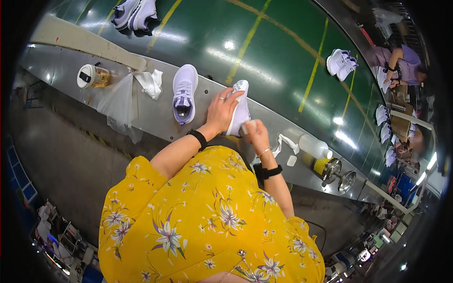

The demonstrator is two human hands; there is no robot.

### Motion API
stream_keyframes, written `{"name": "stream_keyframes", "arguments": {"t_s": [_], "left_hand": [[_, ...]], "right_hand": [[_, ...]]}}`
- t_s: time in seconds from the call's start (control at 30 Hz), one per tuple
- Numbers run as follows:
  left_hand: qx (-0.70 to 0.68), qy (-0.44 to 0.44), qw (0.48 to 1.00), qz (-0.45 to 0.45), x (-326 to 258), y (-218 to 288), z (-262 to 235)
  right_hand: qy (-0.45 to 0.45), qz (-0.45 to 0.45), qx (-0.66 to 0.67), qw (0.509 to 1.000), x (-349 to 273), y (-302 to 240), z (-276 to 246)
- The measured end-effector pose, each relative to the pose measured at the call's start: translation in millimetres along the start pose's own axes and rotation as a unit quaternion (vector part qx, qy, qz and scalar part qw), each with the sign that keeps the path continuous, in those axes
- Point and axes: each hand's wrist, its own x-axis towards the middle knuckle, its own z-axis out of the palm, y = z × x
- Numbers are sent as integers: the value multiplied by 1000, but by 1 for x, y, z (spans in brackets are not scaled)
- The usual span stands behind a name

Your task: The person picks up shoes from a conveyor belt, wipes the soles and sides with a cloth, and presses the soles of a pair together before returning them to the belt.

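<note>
My left hand [221,113] is wrapped over a lavender sneaker [242,111], its fingers across the upper near the laces. The sneaker lies on its side on the metal ledge, toe pointing away from me. In my right hand [258,137] a small off-white block [248,126] is pinched and held against the heel end of that sneaker; the fingers hide part of it. Just left of my left hand, a second lavender sneaker [184,89] stands upright with its laces showing.
Right along the metal ledge [158,118] are a white cloth strip [283,143], a white bottle [312,145] and a yellow can with a metal top [325,168]. Leftward are a lidded cup [98,77] and plastic bag [118,101]. The green belt [278,61] carries more sneakers [341,63]; people work at far right.
</note>
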Motion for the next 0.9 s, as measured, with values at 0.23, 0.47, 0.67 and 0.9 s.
{"name": "stream_keyframes", "arguments": {"t_s": [0.23, 0.47, 0.67, 0.9], "left_hand": [[-17, 73, 997, 33, -4, -21, -35], [9, 100, 989, 104, -15, 18, -109], [128, 161, 978, -45, -34, -47, -137], [-136, 27, 955, -262, -58, -112, -114]], "right_hand": [[64, 53, 41, 996, -17, 48, -30], [225, -48, -328, 916, -30, 40, -26], [12, -99, -140, 985, 4, -2, 7], [-145, -124, -148, 971, 65, -11, 90]]}}
